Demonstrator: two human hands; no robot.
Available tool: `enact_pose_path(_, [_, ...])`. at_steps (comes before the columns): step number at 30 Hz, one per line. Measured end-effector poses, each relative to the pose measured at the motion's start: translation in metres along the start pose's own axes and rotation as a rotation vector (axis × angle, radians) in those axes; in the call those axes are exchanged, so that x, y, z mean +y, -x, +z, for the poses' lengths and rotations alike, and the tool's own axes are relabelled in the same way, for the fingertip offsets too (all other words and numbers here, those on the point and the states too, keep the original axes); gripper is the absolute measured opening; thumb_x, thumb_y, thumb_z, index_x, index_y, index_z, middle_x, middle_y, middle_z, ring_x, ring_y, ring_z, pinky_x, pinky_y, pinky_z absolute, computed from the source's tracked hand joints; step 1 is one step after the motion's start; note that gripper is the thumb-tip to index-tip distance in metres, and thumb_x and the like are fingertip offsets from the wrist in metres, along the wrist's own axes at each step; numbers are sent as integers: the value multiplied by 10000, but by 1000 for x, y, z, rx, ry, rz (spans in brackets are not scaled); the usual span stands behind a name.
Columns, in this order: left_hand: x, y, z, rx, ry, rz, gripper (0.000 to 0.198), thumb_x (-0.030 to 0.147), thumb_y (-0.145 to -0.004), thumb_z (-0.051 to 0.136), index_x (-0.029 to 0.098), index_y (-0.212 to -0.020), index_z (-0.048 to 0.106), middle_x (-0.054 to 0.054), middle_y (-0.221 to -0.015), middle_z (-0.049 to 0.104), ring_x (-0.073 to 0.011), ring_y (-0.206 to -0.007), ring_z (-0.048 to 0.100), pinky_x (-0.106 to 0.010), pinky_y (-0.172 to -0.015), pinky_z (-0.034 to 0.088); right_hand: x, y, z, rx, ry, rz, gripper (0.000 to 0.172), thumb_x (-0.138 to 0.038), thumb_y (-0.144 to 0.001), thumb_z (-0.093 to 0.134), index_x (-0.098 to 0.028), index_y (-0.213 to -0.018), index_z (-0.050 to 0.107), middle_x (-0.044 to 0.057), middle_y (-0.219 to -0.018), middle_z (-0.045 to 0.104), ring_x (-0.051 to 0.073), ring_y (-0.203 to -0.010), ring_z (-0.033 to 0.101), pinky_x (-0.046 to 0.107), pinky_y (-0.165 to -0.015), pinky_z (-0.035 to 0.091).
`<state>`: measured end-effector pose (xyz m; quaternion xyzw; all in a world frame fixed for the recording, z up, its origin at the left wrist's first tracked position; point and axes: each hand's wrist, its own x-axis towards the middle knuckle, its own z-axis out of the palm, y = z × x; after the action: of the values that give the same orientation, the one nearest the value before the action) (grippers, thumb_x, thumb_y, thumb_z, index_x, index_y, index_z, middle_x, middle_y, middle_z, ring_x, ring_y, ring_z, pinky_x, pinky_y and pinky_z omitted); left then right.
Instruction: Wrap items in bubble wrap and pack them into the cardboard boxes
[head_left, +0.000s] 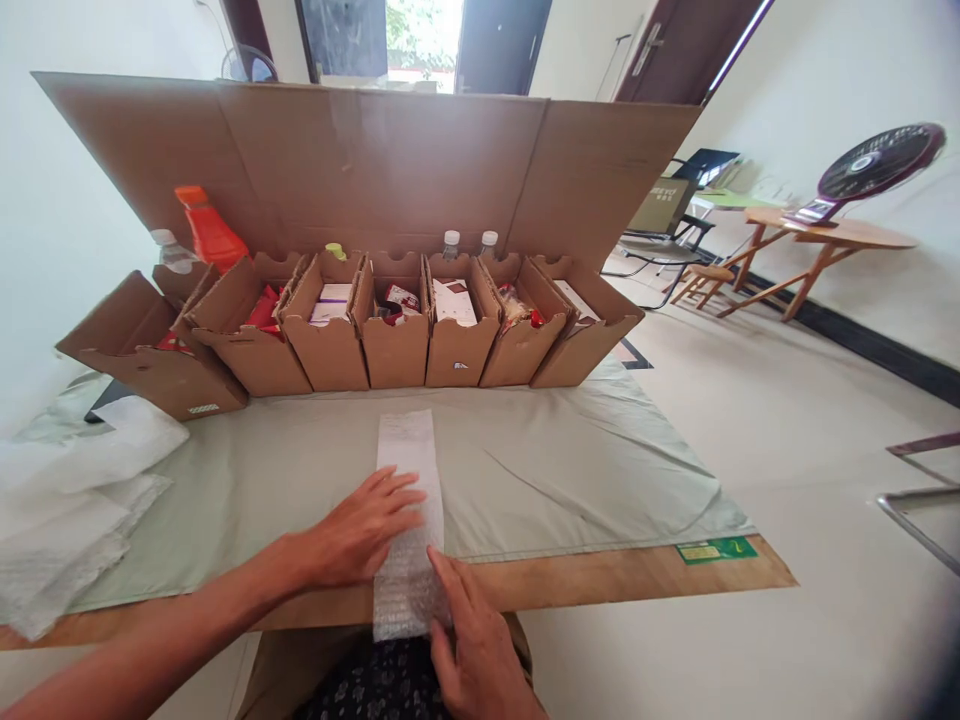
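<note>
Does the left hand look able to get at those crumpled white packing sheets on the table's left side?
Probably yes. The left hand is spread over the bubble-wrap strip, and pale green cloth lies between it and the white packing sheets, which seems to leave the way free.

**Head-worn camera, looking forward and down**

Your one view comes from your own head, facing ahead and tipped downward over your lap. Your left hand and right hand sit near the lens, low in the frame. From above the table edge, you look down into the row of cardboard boxes at middle distance. Past the cardboard panel, the wide view reaches the far doors, and at your right, the fan.
</note>
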<state>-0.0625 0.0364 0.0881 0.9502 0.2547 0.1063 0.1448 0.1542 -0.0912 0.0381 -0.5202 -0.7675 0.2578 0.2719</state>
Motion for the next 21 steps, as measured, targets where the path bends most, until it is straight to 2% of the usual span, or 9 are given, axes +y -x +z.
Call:
enact_pose_path(3, [17,48,16,102,250,-55,706,-1,-723,468,229,-1390,494,-88,-1419,612,-226,-1454,416,-472,-1192,389,4,3,-1,-62,16,-29,845,8,-793,426,-204,-1597,275,144,-1482,539,232,-1301,591,352,-1017,551])
enact_pose_path(5, [27,63,21,119,322,-99,729,69,-764,537,233,-1464,419,-105,-1447,590,-249,-1455,423,-482,-1185,403,5,4,-2,-79,-43,-22,817,-19,-808,457,-198,-1590,302,140,-1511,521,241,-1360,541,373,-1076,509])
enact_pose_path(7, [35,67,23,76,331,-131,823,224,-782,689,241,-1530,344,-137,-1509,531,-316,-1456,421,-531,-1186,388,4,3,-2,-63,-180,60,691,-93,-861,502,-205,-1537,416,134,-1474,567,259,-1344,557,417,-1095,492])
enact_pose_path(9, [40,67,24,29,315,-130,1008,420,-722,812,245,-1565,289,-168,-1547,481,-372,-1444,428,-574,-1184,371,0,-3,-1,-19,-413,237,511,-200,-916,522,-199,-1426,554,133,-1284,699,263,-1139,691,429,-975,571])
enact_pose_path(11, [44,66,29,46,294,-111,1091,511,-688,835,237,-1577,265,-179,-1538,491,-381,-1421,459,-589,-1186,362,-7,-11,0,44,-701,430,409,-289,-946,522,-177,-1325,628,108,-1061,758,213,-823,746,387,-813,615])
enact_pose_path(13, [47,65,40,166,276,-135,893,413,-791,768,243,-1548,327,-155,-1469,574,-330,-1368,530,-564,-1185,377,-14,-18,-1,84,-955,537,411,-354,-937,559,-161,-1292,637,102,-1006,753,172,-682,718,344,-719,610])
enact_pose_path(16, [51,58,51,405,328,-333,392,197,-927,543,257,-1310,601,-89,-1204,740,-239,-1148,673,-452,-1068,501,-18,-20,-5,114,-1088,534,549,-390,-908,624,-194,-1414,534,129,-1109,730,221,-829,744,307,-626,598])
enact_pose_path(18, [52,48,49,440,430,-541,253,205,-950,476,238,-1062,701,-62,-1007,772,-217,-964,704,-374,-903,556,-16,-15,-9,150,-950,465,564,-368,-946,590,-238,-1479,462,127,-1143,722,233,-881,746,309,-618,607])
enact_pose_path(21, [49,30,37,355,557,-767,236,272,-933,476,212,-890,700,-38,-862,753,-203,-815,682,-315,-755,528,-12,-11,-17,234,-490,170,388,-238,-976,532,-272,-1359,587,96,-1133,739,213,-924,741,355,-797,623])
